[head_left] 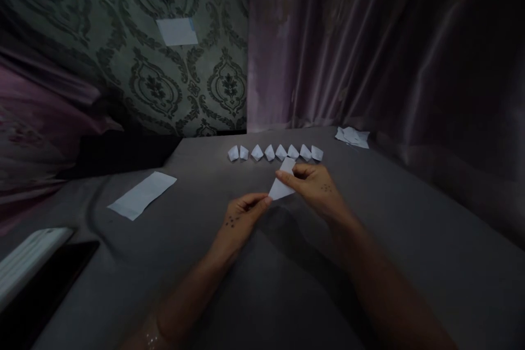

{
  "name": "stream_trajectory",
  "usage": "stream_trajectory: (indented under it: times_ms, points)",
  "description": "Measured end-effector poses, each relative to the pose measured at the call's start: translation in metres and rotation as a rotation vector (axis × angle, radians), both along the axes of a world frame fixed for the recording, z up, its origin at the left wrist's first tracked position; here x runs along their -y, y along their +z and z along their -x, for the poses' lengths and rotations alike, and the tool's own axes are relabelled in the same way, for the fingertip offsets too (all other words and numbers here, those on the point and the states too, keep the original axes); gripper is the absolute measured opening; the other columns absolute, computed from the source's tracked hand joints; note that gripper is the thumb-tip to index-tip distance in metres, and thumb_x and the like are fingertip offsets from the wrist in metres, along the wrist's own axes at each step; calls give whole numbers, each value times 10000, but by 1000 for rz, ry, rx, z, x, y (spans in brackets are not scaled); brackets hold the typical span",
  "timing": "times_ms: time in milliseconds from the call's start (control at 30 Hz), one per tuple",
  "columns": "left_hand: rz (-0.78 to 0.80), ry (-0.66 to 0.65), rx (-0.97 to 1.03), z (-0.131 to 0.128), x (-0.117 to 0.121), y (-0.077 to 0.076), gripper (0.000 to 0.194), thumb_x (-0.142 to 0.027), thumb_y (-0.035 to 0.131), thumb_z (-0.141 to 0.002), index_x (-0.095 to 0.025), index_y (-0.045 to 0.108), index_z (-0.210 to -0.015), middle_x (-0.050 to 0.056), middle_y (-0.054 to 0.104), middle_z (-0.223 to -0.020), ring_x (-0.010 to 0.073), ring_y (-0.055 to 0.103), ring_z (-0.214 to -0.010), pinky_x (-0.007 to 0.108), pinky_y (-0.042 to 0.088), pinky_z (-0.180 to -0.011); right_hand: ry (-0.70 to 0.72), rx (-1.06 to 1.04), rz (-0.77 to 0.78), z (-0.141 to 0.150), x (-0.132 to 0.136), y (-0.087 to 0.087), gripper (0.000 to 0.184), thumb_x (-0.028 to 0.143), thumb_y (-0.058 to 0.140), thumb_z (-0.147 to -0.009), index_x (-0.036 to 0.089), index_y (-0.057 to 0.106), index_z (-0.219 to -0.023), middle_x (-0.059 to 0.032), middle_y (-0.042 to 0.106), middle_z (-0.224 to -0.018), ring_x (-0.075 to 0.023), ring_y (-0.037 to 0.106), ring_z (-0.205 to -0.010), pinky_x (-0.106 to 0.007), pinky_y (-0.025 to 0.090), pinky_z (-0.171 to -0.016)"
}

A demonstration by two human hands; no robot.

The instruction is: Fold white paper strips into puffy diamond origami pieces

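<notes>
Between my two hands is a folded piece of white paper (pixel 282 188), roughly triangular, held above the grey surface. My left hand (pixel 245 215) pinches its lower left corner between thumb and fingertips. Higher up, my right hand (pixel 315 185) grips the right side, its thumb lying across the front of the paper. Just beyond, several small folded white paper shapes (pixel 257 153) stand in a row from left to right. The upper tip of the held paper overlaps that row in the view.
On the left lies a long white paper strip (pixel 143 195). A pile of white paper (pixel 351 137) sits at the far right. Dark cloth (pixel 123 154) and a dark flat object (pixel 53 290) are on the left side. Curtains (pixel 328 44) and patterned wall (pixel 156 85) close off the back.
</notes>
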State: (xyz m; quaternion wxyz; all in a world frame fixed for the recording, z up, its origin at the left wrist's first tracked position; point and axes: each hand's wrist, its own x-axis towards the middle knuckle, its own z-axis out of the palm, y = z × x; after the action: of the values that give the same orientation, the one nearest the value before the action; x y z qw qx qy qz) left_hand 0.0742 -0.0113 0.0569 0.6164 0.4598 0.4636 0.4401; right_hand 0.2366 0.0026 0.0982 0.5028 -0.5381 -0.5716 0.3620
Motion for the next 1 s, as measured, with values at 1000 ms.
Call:
stream_trajectory:
  times_ms: [1000]
  points:
    - [-275, 146, 344, 17, -13, 15, 164, -259, 798, -694, -174, 741, -822, 21, 743, -795, 147, 697, -743, 298, 586, -777, -51, 534, -674, 38, 28, -7, 93, 162, 522, -920, 234, 579, -931, -12, 642, -838, -166, 589, -783, -337, 493, -734]
